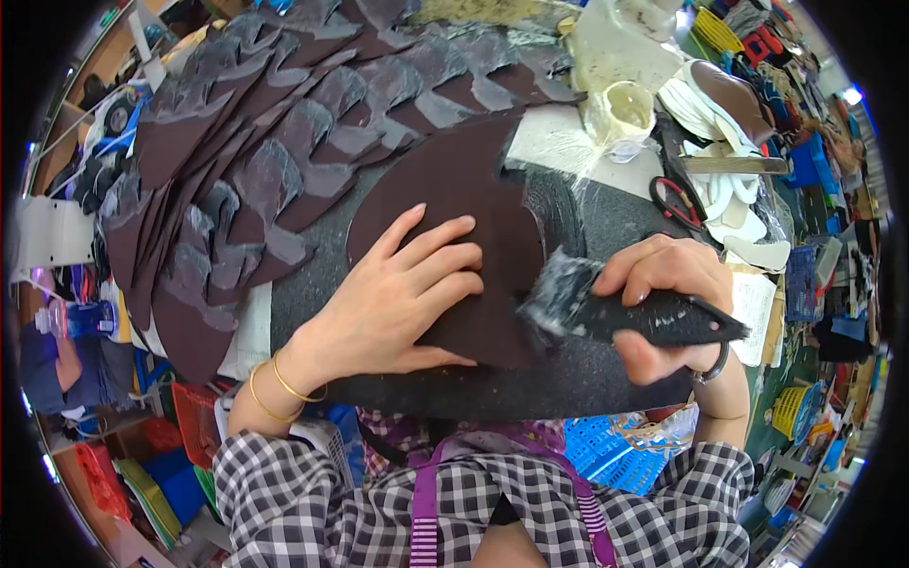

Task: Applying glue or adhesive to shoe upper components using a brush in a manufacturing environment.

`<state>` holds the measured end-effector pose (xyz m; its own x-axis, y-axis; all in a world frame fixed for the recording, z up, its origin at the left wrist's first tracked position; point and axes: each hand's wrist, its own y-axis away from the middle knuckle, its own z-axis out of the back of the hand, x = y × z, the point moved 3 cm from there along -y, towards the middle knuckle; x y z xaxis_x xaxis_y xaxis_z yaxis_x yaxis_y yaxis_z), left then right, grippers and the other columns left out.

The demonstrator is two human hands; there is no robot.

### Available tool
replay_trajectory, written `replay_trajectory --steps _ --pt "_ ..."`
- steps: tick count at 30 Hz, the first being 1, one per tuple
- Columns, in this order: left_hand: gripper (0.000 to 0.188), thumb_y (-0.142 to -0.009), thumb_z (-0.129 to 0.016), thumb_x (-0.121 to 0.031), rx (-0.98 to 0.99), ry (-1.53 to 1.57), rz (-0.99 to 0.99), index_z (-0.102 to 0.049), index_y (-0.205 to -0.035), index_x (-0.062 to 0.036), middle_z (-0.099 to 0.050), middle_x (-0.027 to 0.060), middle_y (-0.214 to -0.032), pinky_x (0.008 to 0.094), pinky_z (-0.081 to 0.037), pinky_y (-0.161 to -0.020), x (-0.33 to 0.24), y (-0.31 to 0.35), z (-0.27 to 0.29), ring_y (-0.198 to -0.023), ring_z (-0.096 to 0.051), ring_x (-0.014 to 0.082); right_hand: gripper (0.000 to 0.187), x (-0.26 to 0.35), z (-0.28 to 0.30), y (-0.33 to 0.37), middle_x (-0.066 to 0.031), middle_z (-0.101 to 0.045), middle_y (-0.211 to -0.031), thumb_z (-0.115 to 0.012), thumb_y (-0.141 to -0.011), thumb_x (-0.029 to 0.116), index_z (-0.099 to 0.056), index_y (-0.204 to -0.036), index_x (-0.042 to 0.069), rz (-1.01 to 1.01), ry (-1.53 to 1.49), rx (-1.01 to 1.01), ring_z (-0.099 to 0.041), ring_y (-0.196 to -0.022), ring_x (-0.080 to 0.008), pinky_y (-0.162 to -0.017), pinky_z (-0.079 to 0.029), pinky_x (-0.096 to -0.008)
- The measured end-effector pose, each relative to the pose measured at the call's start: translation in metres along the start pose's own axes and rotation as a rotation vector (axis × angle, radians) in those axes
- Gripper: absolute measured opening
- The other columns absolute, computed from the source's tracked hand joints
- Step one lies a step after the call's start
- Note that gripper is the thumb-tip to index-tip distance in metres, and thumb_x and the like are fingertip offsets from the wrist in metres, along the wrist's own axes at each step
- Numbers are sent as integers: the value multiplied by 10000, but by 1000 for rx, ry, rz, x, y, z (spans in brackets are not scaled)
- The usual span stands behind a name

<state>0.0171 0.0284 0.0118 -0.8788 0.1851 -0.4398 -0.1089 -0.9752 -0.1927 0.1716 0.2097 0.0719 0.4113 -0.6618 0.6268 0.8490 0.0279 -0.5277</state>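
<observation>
My left hand (398,293) lies flat with fingers spread on a dark brown curved leather piece (454,180), pressing it onto the black work pad (587,369). My right hand (668,284) grips a black-handled brush (653,317) whose glue-whitened bristles (559,293) touch the right edge of that piece. Two gold bangles sit on my left wrist.
Several overlapping brown pieces with grey glued edges (284,142) fan across the table's left and back. A glue cup (627,109) stands at the back right, red-handled scissors (674,201) and white sole pieces (748,227) at the right. Coloured baskets (606,450) sit below the table.
</observation>
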Motion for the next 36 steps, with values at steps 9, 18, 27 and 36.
replay_trajectory --steps 9,18,27,36 --pt "572 -641 -797 -438 -91 -27 -32 -569 -1028 -83 -549 72 -1130 548 -266 -1095 4 0 1 -1265 -464 308 246 1 -3 4 -96 -658 -860 -757 -667 95 -564 -815 60 -228 -147 72 -654 -706 -192 -665 -531 -272" --pt "550 -659 -737 -495 -111 -36 -42 -628 -984 -64 -577 62 -1063 581 -287 -1067 1 2 -1 -1126 -530 258 169 -58 -17 -62 -128 -683 -953 -652 -717 57 -555 -851 23 -247 -32 147 -659 -921 -207 -839 -502 -331" --pt "530 -658 -724 -470 -105 17 -8 -648 -977 -54 -566 52 -1078 592 -310 -1056 0 2 -1 -1154 -504 247 156 -101 -15 -94 -2 -644 -781 -697 -822 110 -577 -818 10 -640 168 29 -515 -670 -14 -608 -434 -175" --pt "567 -626 -780 -492 -140 2 26 -643 -978 -69 -593 49 -1046 582 -322 -1051 0 -5 -1 -1130 -537 276 181 -46 2 -88 -79 -612 -643 -692 -711 103 -559 -756 -13 -466 380 347 -643 -587 -167 -561 -507 -265"
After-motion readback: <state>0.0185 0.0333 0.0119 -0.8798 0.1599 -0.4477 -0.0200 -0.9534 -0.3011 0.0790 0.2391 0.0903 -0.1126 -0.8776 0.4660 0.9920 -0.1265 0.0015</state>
